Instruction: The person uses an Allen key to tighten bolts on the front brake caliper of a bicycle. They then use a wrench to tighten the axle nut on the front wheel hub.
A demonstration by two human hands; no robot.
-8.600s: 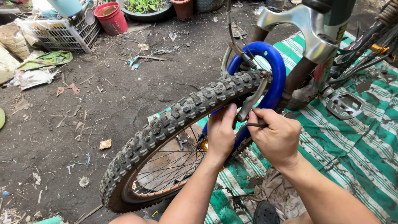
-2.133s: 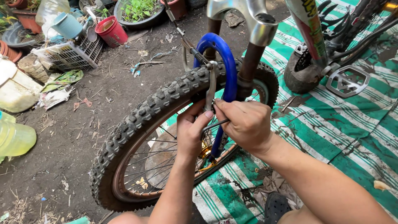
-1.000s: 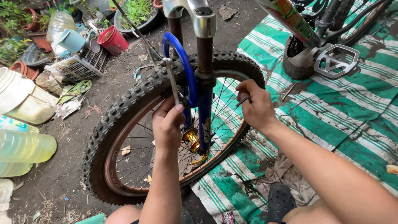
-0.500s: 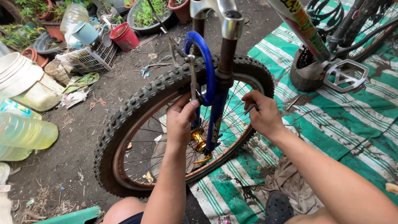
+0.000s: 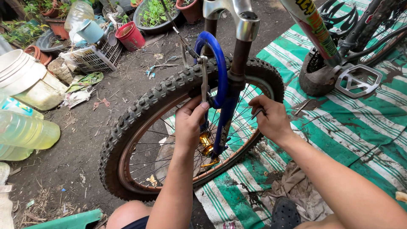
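Note:
A bicycle's front wheel with a knobby black tyre (image 5: 140,114) stands on the dirt, held in a blue fork (image 5: 222,101) with silver upper legs. My left hand (image 5: 189,123) reaches over the tyre, its thumb pressed on the metal brake arm (image 5: 204,80) beside the blue fork arch. My right hand (image 5: 271,118) is on the other side of the fork, fingers curled around a thin metal tool (image 5: 256,113) near the spokes. A gold hub part (image 5: 206,143) shows low on the fork.
A green-and-white striped tarp (image 5: 360,127) lies under the bike, with a pedal (image 5: 358,80) and crank at right. Yellowish plastic bottles (image 5: 25,133), white buckets (image 5: 17,72), a basket (image 5: 93,59), a red pot (image 5: 129,36) and planters crowd the left and back. A dirty rag (image 5: 296,195) lies near my knee.
The view has shifted and the wheel now appears more upright. My left hand moved from the fork's side up to the brake arm; my right hand drew away to the fork's right.

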